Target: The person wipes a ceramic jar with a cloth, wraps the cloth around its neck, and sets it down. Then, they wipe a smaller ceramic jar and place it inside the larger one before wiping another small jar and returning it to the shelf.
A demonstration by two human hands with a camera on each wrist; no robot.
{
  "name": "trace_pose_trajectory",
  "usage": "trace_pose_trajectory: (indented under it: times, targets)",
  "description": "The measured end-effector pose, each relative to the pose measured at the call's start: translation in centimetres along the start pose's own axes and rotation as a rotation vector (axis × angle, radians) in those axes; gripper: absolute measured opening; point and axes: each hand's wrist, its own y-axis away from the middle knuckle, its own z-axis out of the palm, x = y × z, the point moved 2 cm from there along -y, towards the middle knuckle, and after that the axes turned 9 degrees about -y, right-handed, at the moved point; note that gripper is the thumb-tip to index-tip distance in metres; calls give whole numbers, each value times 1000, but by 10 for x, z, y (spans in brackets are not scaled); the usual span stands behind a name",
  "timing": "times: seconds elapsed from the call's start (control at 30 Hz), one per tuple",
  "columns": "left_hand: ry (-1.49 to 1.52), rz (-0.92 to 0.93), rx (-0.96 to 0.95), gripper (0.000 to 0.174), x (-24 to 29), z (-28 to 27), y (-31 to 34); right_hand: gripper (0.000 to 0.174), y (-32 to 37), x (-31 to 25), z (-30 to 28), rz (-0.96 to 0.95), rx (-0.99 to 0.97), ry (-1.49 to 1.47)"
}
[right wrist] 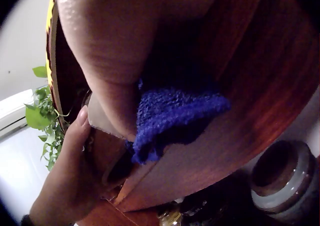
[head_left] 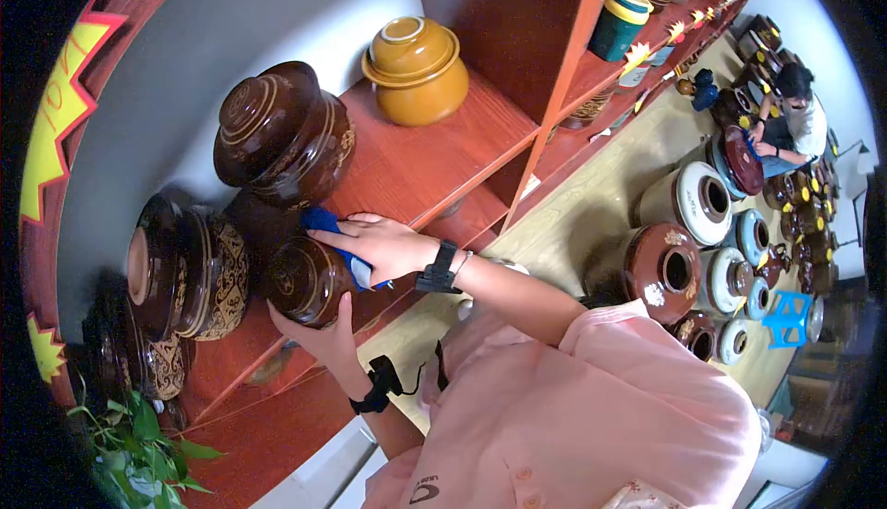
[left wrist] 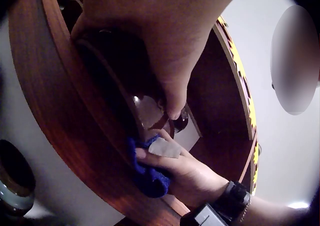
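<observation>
Near the middle left of the frame, your left hand (head_left: 323, 338) grips a small, round, dark brown glazed jar (head_left: 300, 278), thumb and fingers spread round its sides. It is at the front of the red-brown wooden shelf (head_left: 397, 176); whether its base bears on the wood, you can't tell. Your right hand (head_left: 388, 246) holds a blue fuzzy cloth (head_left: 321, 221) beside the jar, thumb closed on it and fingers fairly straight — the wrist views are dark, so the exact pinch is uncertain. Above, toward the upper left, sits a large dark brown lidded pot (head_left: 286, 135), with a glossy ochre lidded pot (head_left: 420, 89) to its right; a gold-patterned dark pot (head_left: 217, 273) stands at the left.

As for progress, you seem partway through with this jar — cloth and jar are both in hand, and nothing shows which others you have dealt with or have left.
</observation>
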Motion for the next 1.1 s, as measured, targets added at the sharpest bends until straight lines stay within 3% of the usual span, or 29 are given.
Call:
trace_pose_trajectory:
  times: [0.3, 0.4, 0.5, 0.63, 0.9, 1.1]
  targets:
    - [-7, 24, 28, 112, 4, -1, 0, 89, -3, -4, -3, -10, 16, -2]
    - [-4, 31, 43, 111, 0, 1, 0, 87, -4, -5, 0, 107, -83, -434]
    - [-16, 46, 51, 111, -1, 0, -1, 86, -2, -25, -4, -51, 33, -609]
    - [-11, 42, 68, 109, -5, 3, 0, 93, -7, -60, -6, -153, -25, -372]
    - [62, 46, 47, 106, -4, 0, 0, 67, -37, -58, 27, -264, 60, 27]
    - [-2, 28, 17, 101, 8, -5, -3, 56, -41, -44, 15, -183, 65, -162]
